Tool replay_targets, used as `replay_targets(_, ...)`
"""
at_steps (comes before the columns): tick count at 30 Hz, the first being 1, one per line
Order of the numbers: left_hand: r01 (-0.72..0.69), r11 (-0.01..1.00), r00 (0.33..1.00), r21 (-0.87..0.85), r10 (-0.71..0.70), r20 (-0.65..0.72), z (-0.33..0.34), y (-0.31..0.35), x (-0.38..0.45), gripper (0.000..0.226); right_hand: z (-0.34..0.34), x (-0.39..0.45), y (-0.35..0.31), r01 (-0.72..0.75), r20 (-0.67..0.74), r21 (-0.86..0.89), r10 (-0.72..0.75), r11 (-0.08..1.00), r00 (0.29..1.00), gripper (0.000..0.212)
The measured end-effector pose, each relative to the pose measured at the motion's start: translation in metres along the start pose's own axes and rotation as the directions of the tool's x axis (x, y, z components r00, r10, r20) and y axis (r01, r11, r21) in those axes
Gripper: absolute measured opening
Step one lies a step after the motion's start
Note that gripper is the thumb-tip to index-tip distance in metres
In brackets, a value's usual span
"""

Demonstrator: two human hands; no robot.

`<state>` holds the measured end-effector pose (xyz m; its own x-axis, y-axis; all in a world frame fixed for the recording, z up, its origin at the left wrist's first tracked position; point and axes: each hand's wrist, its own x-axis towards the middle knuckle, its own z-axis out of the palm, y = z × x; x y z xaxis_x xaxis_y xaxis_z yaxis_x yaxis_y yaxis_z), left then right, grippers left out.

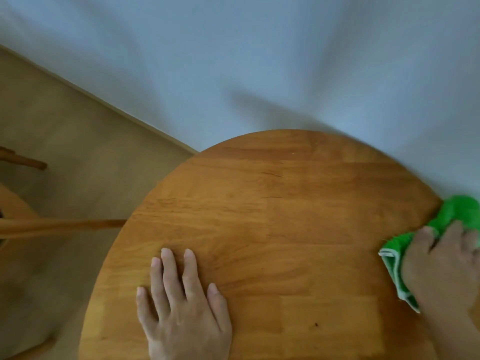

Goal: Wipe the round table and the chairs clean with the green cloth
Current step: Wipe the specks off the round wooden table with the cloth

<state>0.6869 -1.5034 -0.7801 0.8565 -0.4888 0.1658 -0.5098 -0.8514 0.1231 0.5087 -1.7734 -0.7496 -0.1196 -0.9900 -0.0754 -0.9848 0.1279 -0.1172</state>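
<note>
The surface is the biggest thing in front of me: a round top of glued wooden strips, varnished and smooth. I judge it stiff and heavy enough to stay put under a wipe, and slick enough that a cloth will glide rather than drag. It carries a small pale speck toward the far edge and a dark spot near me. It stands close to the pale wall.

To my left, down by the floor, parts of a chair in the same wood show, well blurred; its rails look thin and hard, and I would expect to wrap the cloth round them rather than press flat.

My left hand lies flat on the surface near its left edge, fingers straight and slightly spread, holding nothing, I judge to steady myself.

My right hand presses down on the cloth at the right rim of the surface, fingers bent over it. The cloth is bright green, soft, limp and light, bunched ahead of my fingers with a folded pale hem sticking out on the left. It is best held by gathering the bulk under the palm, so no loose corner trails.

I see no brand, label or writing anywhere.
</note>
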Motion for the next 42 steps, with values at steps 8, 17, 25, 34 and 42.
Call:
replay_targets(8, 0.024, 0.999, 1.0, -0.037, -0.024, 0.003, 0.0, 0.0, 0.002, 0.058, 0.018, -0.022, -0.139, 0.284, 0.062, 0.006, -0.284, 0.959, 0.957, 0.063)
replay_targets(17, 0.03, 1.0, 0.997, -0.002, -0.03, -0.071, 0.004, 0.0, 0.001, 0.057, 0.03, -0.099, -0.194, 0.883, 0.176, 0.192, -0.9, 0.428, 0.398, 0.054)
replay_targets(25, 0.08, 0.994, 0.994, -0.069, -0.075, 0.076, -0.016, 0.013, 0.006, 0.061, 0.007, -0.011, -0.091, 0.673, 0.182, 0.006, -0.662, 0.74, 0.727, 0.063)
replay_targets(34, 0.067, 0.998, 0.981, -0.006, -0.065, 0.185, -0.018, 0.01, 0.008, 0.062, 0.009, -0.044, -0.106, 0.481, 0.15, 0.011, -0.477, 0.876, 0.866, 0.062)
replay_targets(42, 0.06, 0.998, 0.953, 0.032, -0.067, 0.296, -0.026, 0.007, 0.007, 0.064, 0.029, -0.14, -0.198, 0.955, 0.244, 0.161, -0.948, 0.248, 0.205, 0.054)
